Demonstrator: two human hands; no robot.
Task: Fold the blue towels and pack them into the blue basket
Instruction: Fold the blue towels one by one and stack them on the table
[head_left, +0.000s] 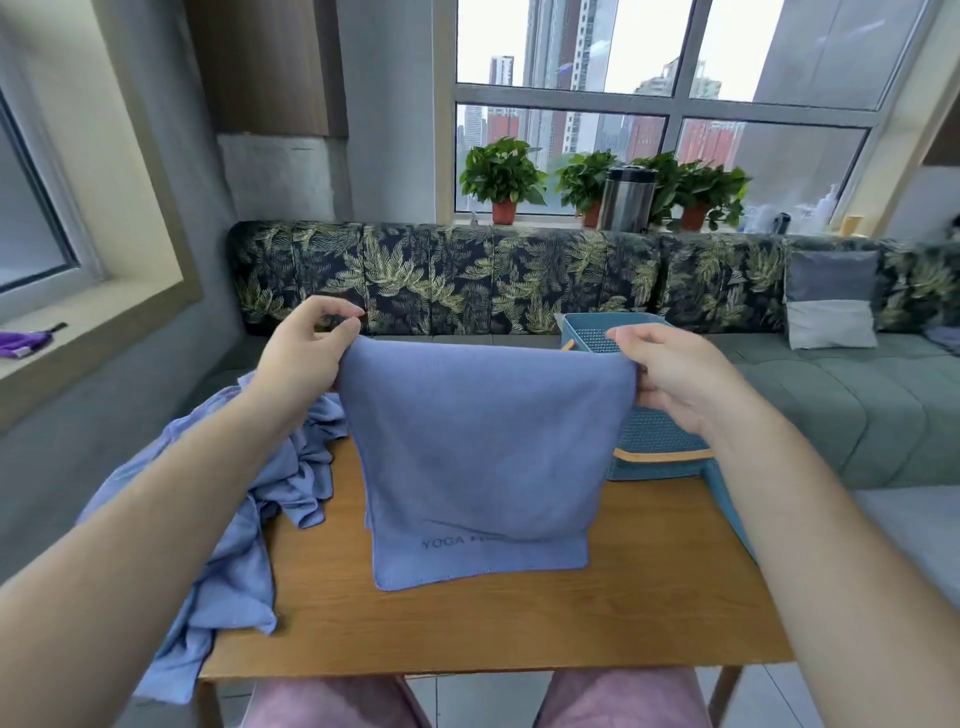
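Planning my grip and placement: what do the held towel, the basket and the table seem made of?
Towel: thin matte cloth, probably microfibre; it drapes softly, with a stitched hem and printed lettering. Basket: likely moulded plastic, teal, with perforated walls and a tan band, perhaps wood. Table: wood-look top with visible grain, smooth finish; solid or veneer, cannot tell.

Daylight comes through a large grid window (670, 98) with potted plants (503, 176) on its sill — high-rise towers outside — above a leaf-patterned bench backrest (415, 275) with green seat cushions (831, 405), beside grey walls (384, 104), a wooden table (519, 623) in front.
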